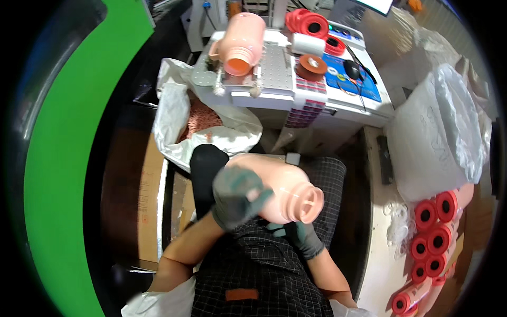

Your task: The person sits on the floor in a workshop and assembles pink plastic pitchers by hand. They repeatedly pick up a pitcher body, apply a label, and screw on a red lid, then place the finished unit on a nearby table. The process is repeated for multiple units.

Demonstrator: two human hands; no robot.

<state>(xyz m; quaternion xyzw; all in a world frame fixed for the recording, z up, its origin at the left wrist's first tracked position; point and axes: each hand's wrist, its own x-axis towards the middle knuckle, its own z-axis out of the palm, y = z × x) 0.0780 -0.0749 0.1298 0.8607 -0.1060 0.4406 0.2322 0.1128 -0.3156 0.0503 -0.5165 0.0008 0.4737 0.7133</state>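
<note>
A large pale pink plastic bottle (pixel 282 185) lies tilted across my lap, its open, ribbed neck (pixel 306 205) facing lower right. A bar or web crosses part of the mouth. My right hand (pixel 303 238), in a grey and green glove, grips the bottle from below near the neck; most of its fingers are hidden underneath. Over the bottle's left side is my left hand (pixel 237 195), gloved alike and blurred by motion. Its fingers are curled, with a pinkish bit between thumb and fingers that I cannot make out. A similar pink bottle with a handle (pixel 245 39) lies on the machine ahead.
A white sack (pixel 174 105) of pink scraps stands ahead left. The machine's white bench (pixel 274 58) carries tape rolls (pixel 311 67) and a black mouse (pixel 351 69). Right are a big white bag (pixel 430 137) and several red-ended rolls (pixel 438 239) on a side table (pixel 380 253). Cardboard (pixel 149 206) stands left.
</note>
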